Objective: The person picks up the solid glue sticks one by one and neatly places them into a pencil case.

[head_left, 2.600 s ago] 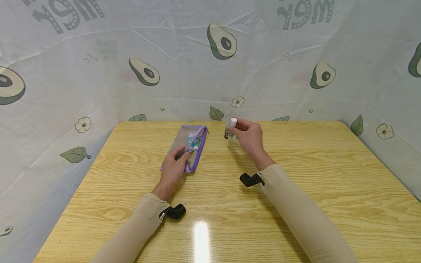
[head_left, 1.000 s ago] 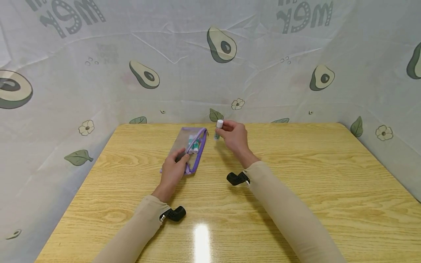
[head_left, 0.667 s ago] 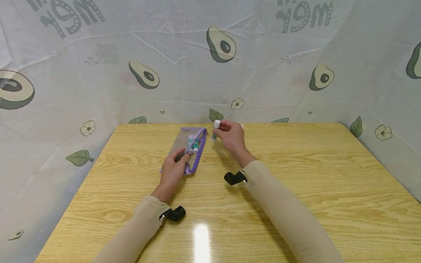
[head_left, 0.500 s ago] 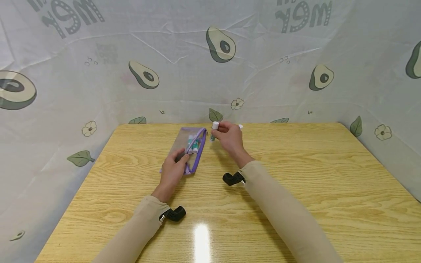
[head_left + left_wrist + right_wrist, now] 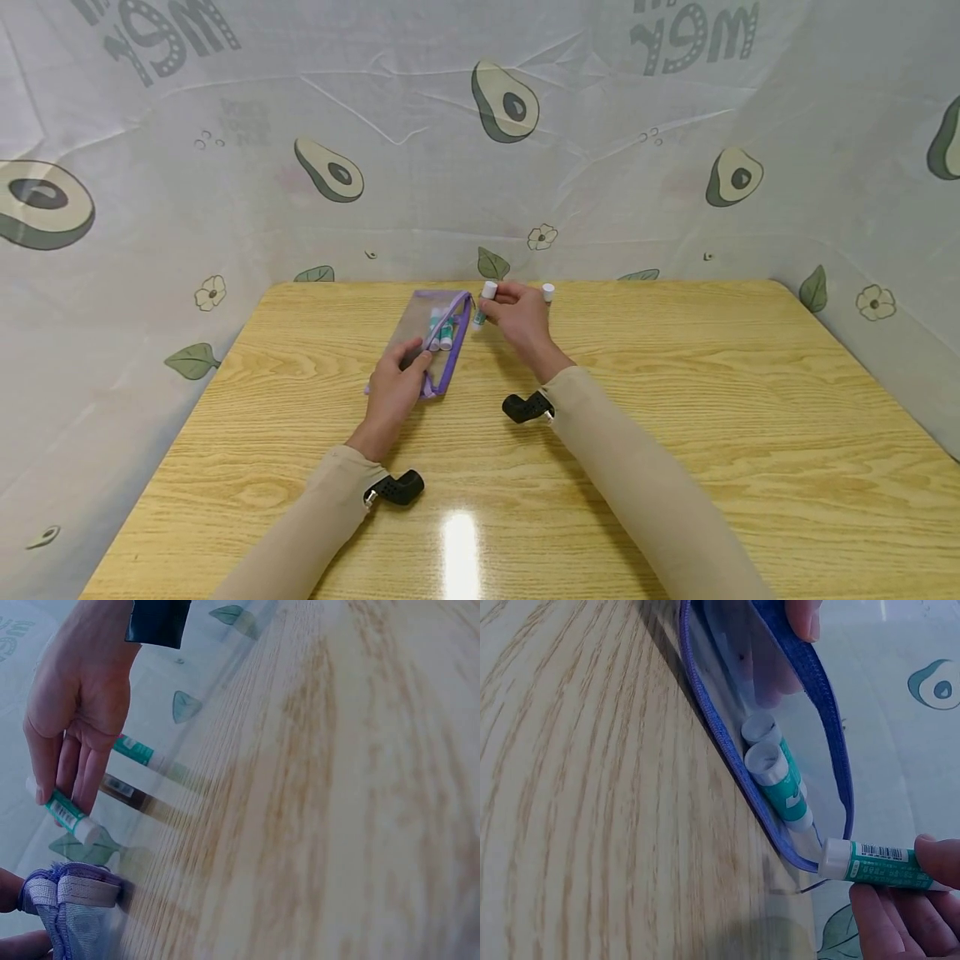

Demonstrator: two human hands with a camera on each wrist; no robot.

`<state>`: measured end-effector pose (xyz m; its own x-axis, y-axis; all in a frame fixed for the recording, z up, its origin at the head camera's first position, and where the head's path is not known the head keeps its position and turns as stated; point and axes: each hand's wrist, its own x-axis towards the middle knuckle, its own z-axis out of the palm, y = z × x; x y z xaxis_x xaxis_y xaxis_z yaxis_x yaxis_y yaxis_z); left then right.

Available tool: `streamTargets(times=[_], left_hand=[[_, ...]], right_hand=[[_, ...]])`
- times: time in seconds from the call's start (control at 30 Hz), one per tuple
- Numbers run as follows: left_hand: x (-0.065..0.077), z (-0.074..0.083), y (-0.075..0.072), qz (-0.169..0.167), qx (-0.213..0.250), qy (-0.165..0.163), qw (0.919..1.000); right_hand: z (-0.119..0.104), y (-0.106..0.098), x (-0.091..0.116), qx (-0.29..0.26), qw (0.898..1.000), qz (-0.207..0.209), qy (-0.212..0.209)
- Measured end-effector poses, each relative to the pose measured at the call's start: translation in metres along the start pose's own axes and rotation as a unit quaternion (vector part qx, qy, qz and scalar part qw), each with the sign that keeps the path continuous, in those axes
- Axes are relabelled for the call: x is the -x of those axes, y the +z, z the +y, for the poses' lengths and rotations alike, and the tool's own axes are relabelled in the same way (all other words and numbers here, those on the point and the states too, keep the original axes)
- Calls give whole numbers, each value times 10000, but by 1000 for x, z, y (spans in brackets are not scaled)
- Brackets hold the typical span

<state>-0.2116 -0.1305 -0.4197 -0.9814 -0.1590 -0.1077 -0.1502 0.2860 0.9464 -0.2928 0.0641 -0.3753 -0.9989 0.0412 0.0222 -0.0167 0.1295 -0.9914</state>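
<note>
A see-through zip pouch (image 5: 412,321) with purple edging lies on the table, its mouth gaping in the right wrist view. My left hand (image 5: 397,379) pinches the near part of its opening edge between thumb and fingers. Two green-and-white glue sticks (image 5: 784,787) lie side by side inside. Just right of the pouch's far end, my right hand (image 5: 521,321) holds another glue stick (image 5: 885,862) in thumb and fingers, tilted, white cap up. In the right wrist view its white base overlaps the pouch's rim.
Behind my right hand stands a white-capped stick (image 5: 548,292). The left wrist view has a green stick (image 5: 135,750) and a dark brown one (image 5: 124,791) there. A cloth printed with avocados (image 5: 506,100) hangs behind the wooden table (image 5: 675,375).
My right hand has carried the glue stick left from the standing sticks to beside the pouch, tilting it. A white cap now shows behind that hand. My left hand stays on the pouch.
</note>
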Motion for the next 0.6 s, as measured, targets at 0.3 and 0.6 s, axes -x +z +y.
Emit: streamTargets(times=[0.3,0.6], left_hand=[[0,1,-1,-17,25,-13,10000],[-1,2,-2,2,-10,-16,10000]], right_hand=[[6,5,-2,-222,9996,-58,134],[7,14,-4,-575,9979,-53,276]])
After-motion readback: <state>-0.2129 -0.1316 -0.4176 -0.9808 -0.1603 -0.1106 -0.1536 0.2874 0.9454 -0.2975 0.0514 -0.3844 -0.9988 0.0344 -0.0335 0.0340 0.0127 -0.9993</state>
